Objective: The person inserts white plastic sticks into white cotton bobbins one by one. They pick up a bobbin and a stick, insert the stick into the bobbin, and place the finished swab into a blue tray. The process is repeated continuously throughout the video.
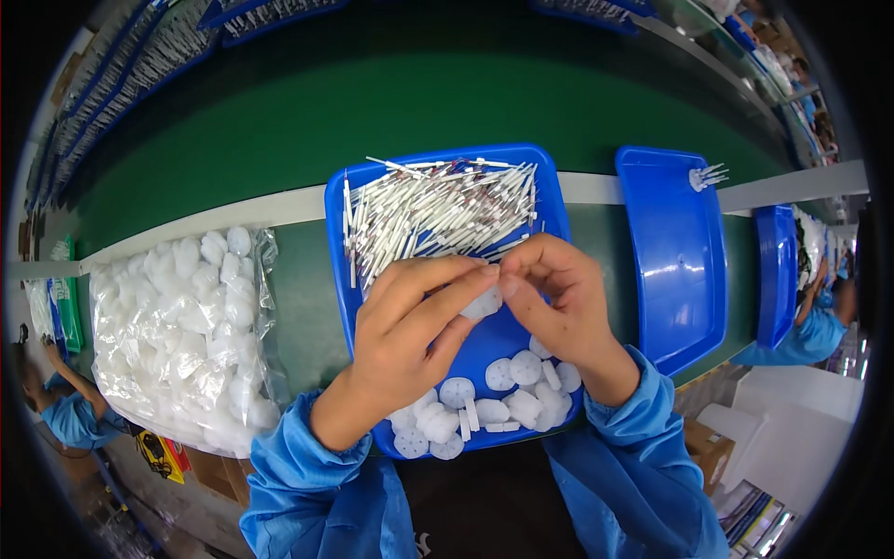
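Above the blue tray (335,224) my hands meet, fingertips almost touching. My left hand (410,312) pinches a white round plastic disc (482,304), which its fingers partly cover. The thumb and fingers of my right hand (559,293) are pressed together at the disc's upper edge; whatever lies between them is hidden. Many thin white sticks (438,214), some with dark reddish parts, fill the far half of the tray. Along its near side lie loose white discs (456,391) with small holes, several of them standing on edge.
A clear plastic bag (182,326) packed with white discs lies to the left. On the right, a second blue tray (684,289) has a disc with sticks (708,177) at its far rim. Another blue tray (775,279) and a co-worker's blue sleeve (805,335) appear farther right.
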A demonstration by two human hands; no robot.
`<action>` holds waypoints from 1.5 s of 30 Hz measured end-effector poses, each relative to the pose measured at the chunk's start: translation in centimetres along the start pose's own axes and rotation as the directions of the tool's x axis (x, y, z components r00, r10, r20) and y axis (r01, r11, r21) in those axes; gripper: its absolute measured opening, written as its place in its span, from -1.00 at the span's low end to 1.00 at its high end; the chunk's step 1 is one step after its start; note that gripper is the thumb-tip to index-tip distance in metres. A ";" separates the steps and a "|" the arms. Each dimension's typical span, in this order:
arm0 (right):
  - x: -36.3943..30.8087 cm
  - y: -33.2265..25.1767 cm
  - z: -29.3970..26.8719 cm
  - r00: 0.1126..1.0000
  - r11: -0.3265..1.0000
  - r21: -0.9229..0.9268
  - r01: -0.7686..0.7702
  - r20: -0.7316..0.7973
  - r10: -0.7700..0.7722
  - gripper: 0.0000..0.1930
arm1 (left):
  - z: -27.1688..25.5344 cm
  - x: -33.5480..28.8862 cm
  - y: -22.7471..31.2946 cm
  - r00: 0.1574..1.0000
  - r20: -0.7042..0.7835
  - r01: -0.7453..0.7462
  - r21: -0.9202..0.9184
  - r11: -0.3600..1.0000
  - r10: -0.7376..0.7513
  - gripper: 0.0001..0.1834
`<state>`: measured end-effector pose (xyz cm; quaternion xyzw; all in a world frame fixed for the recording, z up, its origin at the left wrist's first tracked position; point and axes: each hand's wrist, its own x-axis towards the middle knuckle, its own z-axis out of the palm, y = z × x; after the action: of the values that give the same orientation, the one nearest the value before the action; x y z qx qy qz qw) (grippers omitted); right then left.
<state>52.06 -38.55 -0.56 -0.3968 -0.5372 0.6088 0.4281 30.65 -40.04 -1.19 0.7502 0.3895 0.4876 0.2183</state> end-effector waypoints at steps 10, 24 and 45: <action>0.7 -0.1 -1.0 0.848 0.011 -0.940 0.342 0.304 -0.434 -0.88 | -1.2 -0.9 -1.7 0.951 -0.049 0.285 -0.246 0.926 -0.306 -0.68; 1.3 -0.2 -0.6 0.930 0.599 -0.745 0.293 0.076 -0.361 -0.76 | -0.3 -0.7 -1.7 0.843 0.050 0.489 -0.485 0.725 -0.535 -0.68; 0.6 -0.1 0.8 0.930 0.651 -0.703 0.284 0.039 -0.364 -0.86 | -0.3 0.2 -1.2 0.966 -0.059 0.248 -0.033 0.968 -0.250 -0.55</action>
<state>51.13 -38.20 -0.40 -0.4577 -0.7652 0.2520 0.3760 29.98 -39.13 -1.82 0.6767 0.4812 0.4847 0.2750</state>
